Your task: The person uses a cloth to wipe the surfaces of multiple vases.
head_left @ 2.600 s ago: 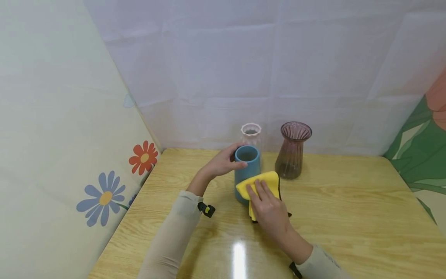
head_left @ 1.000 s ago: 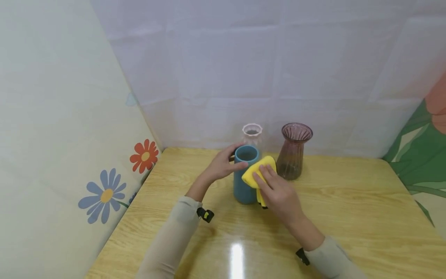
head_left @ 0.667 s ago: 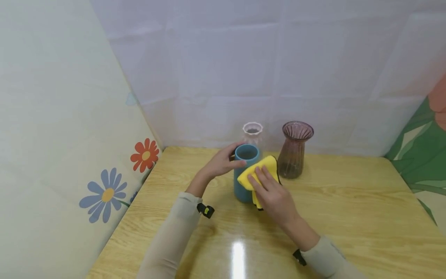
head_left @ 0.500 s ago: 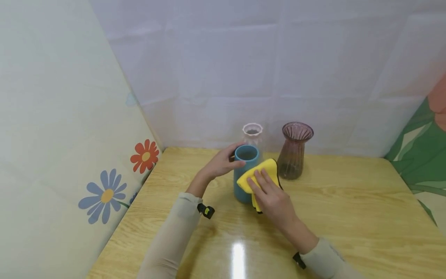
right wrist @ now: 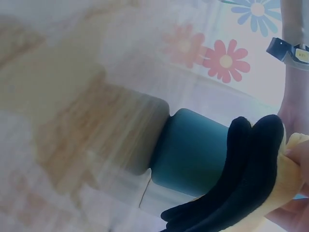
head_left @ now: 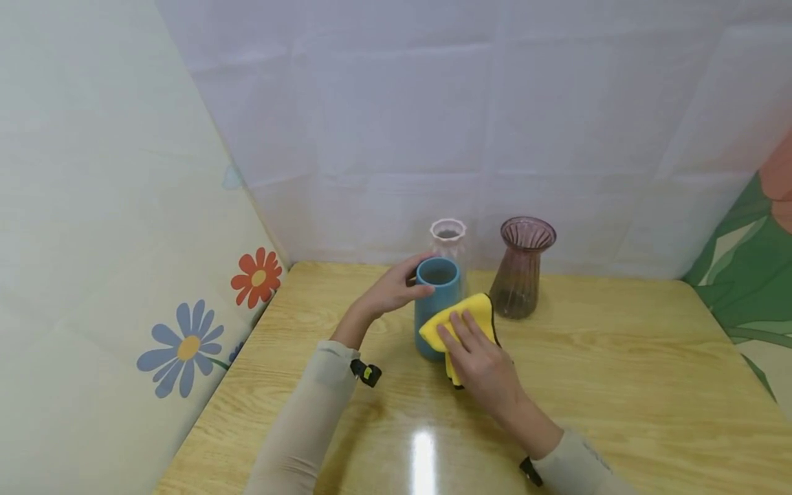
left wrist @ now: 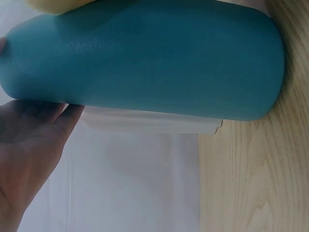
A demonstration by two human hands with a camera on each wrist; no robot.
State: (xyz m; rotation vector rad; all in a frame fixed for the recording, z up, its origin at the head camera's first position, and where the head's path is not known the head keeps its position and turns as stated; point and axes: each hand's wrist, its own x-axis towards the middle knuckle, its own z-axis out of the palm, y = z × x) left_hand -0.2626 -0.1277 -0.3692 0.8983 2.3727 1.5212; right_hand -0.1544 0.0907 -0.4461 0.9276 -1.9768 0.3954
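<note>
A blue cylindrical vase stands upright on the wooden table. My left hand grips it near the rim, thumb in front and fingers round the far side. In the left wrist view the same vase fills the top, with the left hand against its upper end. My right hand holds a folded yellow cloth with dark edging against the vase's right front side. In the right wrist view the cloth's dark side hides part of the vase.
Right behind the blue vase stands a pale pink vase with a scalloped rim, partly hidden. A purple ribbed glass vase stands to the right of it. The wooden table reaches back to a white sheet.
The right hand and cloth rose along the vase from their earliest position, and since then have slid back down a little. The left hand and the vase have stayed nearly still.
</note>
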